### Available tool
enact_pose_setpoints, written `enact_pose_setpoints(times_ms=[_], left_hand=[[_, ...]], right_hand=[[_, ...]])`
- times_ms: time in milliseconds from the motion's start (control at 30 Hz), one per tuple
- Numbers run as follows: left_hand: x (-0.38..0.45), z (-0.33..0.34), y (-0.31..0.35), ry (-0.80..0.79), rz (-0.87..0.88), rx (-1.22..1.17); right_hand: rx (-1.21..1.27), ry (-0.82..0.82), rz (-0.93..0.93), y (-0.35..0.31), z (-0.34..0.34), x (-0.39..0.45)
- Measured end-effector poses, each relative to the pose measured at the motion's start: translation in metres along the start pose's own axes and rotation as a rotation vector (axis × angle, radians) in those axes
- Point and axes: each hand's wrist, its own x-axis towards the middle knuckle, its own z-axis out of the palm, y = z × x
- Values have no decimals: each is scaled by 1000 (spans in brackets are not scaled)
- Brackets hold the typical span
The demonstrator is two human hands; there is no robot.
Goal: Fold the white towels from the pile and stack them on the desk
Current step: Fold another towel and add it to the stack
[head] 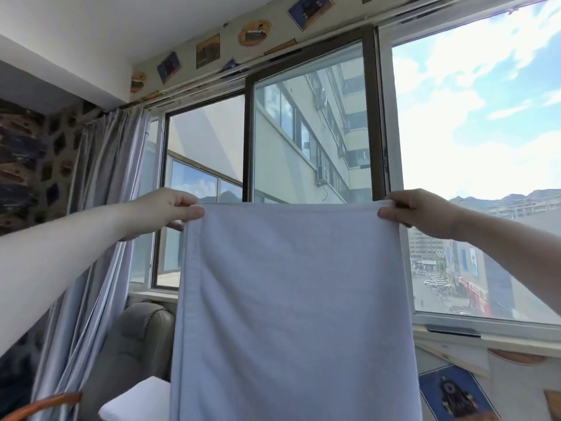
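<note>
Left hand (165, 208) and right hand (419, 212) pinch the towel (294, 299) by its top corners, hanging below the fingers, seemingly unfolded yet.

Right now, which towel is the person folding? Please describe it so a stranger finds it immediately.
Look at the big window. In front of it hangs a white towel, pinched at its top corners by the left hand and the right hand. Unlike the grey curtain beside it, it is spread flat.

Two hands, left (170, 208) and right (416, 211), one hanging towel (294, 314), one curtain (91, 238), one grey chair (136, 338).
</note>
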Motion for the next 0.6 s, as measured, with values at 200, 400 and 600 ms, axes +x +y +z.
enact_pose_setpoints(times_ms=[200,400,600], left_hand=[[-22,2,-16,-7,-118,-331],[-35,15,-28,55,-154,-661],[-56,35,-26,74,-171,-771]], right_hand=[[171,18,4,-14,10,-6],[393,52,111,-12,20,-19],[636,125,243,1,32,-41]])
